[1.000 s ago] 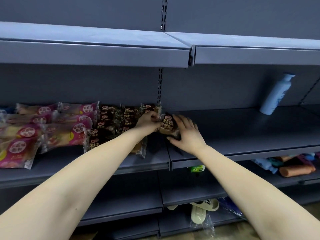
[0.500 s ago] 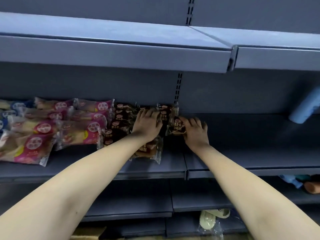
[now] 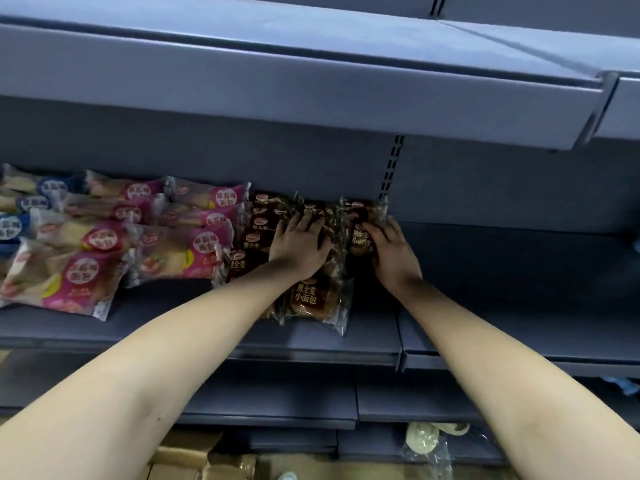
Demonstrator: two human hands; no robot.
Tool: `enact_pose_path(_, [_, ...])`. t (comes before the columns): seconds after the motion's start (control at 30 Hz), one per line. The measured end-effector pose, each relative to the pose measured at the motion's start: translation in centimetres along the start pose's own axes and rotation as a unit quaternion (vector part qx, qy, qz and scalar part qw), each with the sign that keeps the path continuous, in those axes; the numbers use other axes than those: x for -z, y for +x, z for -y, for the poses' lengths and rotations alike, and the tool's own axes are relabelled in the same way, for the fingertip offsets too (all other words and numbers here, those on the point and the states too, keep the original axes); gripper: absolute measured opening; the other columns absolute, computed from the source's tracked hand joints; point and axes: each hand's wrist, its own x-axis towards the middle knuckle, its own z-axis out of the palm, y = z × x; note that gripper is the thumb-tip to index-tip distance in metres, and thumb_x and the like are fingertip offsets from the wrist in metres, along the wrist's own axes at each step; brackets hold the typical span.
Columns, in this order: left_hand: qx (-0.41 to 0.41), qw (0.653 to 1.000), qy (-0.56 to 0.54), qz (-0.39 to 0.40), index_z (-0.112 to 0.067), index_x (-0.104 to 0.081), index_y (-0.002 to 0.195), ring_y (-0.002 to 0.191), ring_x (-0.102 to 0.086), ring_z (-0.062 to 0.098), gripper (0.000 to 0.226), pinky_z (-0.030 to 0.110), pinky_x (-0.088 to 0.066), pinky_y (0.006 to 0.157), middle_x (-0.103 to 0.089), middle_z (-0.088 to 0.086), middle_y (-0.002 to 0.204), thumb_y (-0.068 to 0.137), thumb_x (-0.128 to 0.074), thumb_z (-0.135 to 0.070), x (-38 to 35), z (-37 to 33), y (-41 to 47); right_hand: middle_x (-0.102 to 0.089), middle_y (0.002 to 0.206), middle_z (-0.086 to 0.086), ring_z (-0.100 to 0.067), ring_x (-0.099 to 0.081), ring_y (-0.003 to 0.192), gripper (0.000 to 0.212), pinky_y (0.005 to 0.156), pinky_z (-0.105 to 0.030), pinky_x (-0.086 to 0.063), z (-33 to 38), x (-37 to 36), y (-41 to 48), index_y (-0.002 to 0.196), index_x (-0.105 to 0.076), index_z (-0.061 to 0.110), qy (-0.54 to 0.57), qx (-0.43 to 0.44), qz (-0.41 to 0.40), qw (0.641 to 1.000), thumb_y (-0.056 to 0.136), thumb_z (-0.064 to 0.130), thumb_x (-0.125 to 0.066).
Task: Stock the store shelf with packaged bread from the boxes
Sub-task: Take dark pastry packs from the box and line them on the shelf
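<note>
Where the dark bread packs (image 3: pixel 308 296) lie on the middle shelf (image 3: pixel 519 289), just right of the pink packs (image 3: pixel 194 244), the left hand (image 3: pixel 299 242) rests flat on them with its fingers spread. The right hand (image 3: pixel 393 254) lies over the rightmost dark pack (image 3: pixel 360 237), fingers pressed together; whether the thumb grips it cannot be told. Cardboard boxes (image 3: pixel 194 459) show below.

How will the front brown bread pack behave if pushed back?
Probably floppy: the brown pack is thin crinkled film around soft buns. Likely light, sliding easily on the smooth shelf. Its loose sealed edge may snag on neighbouring packs.
</note>
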Motion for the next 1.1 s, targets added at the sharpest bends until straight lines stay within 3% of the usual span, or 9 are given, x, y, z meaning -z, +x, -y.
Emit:
enact_pose_path(0.17, [-0.001,1.000,-0.014,0.018,-0.022,-0.022,0.151,0.147,-0.006,0.022,0.056,0.045,-0.005,0.119,-0.012,0.003,0.160,0.099,-0.026,-0.043,0.3,0.0,0.2,-0.013,0.158,0.002,-0.020,0.005,0.147,0.081,0.114,-0.055,0.004,0.3,0.9,-0.3,0.151,-0.021,0.024,-0.041,0.001,0.047,0.998,0.080,0.012,-0.060])
enact_pose_path(0.23, [-0.002,0.999,-0.037,0.012,-0.021,-0.024,0.150,0.147,-0.006,0.022,0.055,0.045,-0.005,0.119,-0.013,0.003,0.160,0.100,-0.027,-0.042,0.8,0.2,0.0,-0.008,0.159,0.004,-0.018,0.008,0.147,0.082,0.111,-0.059,0.008,0.8,1.5,-0.6,0.151,-0.020,0.024,-0.046,-0.003,0.045,0.998,0.079,0.016,-0.059])
enact_pose_path(0.37, [0.014,0.998,-0.059,-0.007,-0.020,-0.027,0.149,0.147,-0.009,0.021,0.053,0.044,-0.006,0.119,-0.016,0.004,0.159,0.100,-0.028,-0.040,1.9,0.9,-1.1,-0.010,0.159,0.001,-0.019,0.006,0.147,0.075,0.111,-0.061,0.006,1.9,2.7,-1.2,0.150,-0.022,0.021,-0.047,0.000,0.022,0.999,0.083,0.017,-0.055])
enact_pose_path(0.6, [0.051,0.996,-0.054,-0.052,-0.024,-0.035,0.146,0.144,-0.021,0.021,0.047,0.042,-0.008,0.119,-0.028,0.000,0.155,0.101,-0.028,-0.037,4.9,1.9,-7.4,-0.021,0.157,-0.003,-0.020,-0.005,0.147,0.055,0.115,-0.052,0.003,6.2,5.2,-3.2,0.149,-0.028,0.016,-0.033,0.049,-0.049,0.997,0.096,0.019,-0.042])
enact_pose_path(0.67, [0.068,0.995,-0.046,-0.064,-0.023,-0.039,0.143,0.141,-0.028,0.024,0.045,0.044,-0.015,0.117,-0.035,0.003,0.152,0.100,-0.030,-0.036,5.4,2.5,-10.1,-0.026,0.155,-0.004,-0.020,-0.009,0.147,0.051,0.117,-0.046,0.004,8.0,5.4,-4.2,0.147,-0.032,0.015,-0.007,0.069,-0.076,0.995,0.097,0.019,-0.041])
enact_pose_path(0.8, [0.107,0.990,-0.043,-0.080,-0.018,-0.051,0.131,0.121,-0.046,0.032,0.039,0.041,-0.031,0.105,-0.054,0.012,0.130,0.099,-0.035,-0.033,5.6,4.5,-15.9,-0.041,0.147,-0.010,-0.026,-0.026,0.142,0.045,0.119,-0.047,-0.005,11.9,4.3,-6.8,0.138,-0.046,0.008,0.044,0.131,-0.121,0.983,0.093,0.014,-0.046])
enact_pose_path(0.93, [0.132,0.986,-0.022,-0.100,-0.014,-0.054,0.129,0.127,-0.042,0.023,0.039,0.040,-0.024,0.108,-0.053,0.006,0.134,0.099,-0.034,-0.030,5.7,7.2,-21.8,-0.053,0.135,-0.014,-0.032,-0.041,0.133,0.041,0.115,-0.051,-0.016,16.5,2.4,-9.5,0.127,-0.057,0.004,0.078,0.194,-0.124,0.970,0.088,0.012,-0.047])
enact_pose_path(1.1, [0.194,0.978,-0.016,-0.076,-0.016,-0.047,0.137,0.136,-0.035,0.018,0.044,0.040,-0.020,0.112,-0.045,0.000,0.144,0.101,-0.031,-0.034,6.3,11.1,-27.9,-0.050,0.138,-0.014,-0.031,-0.036,0.137,0.039,0.116,-0.050,-0.013,22.2,0.2,-13.0,0.129,-0.054,0.003,0.103,0.241,-0.077,0.962,0.090,0.008,-0.050])
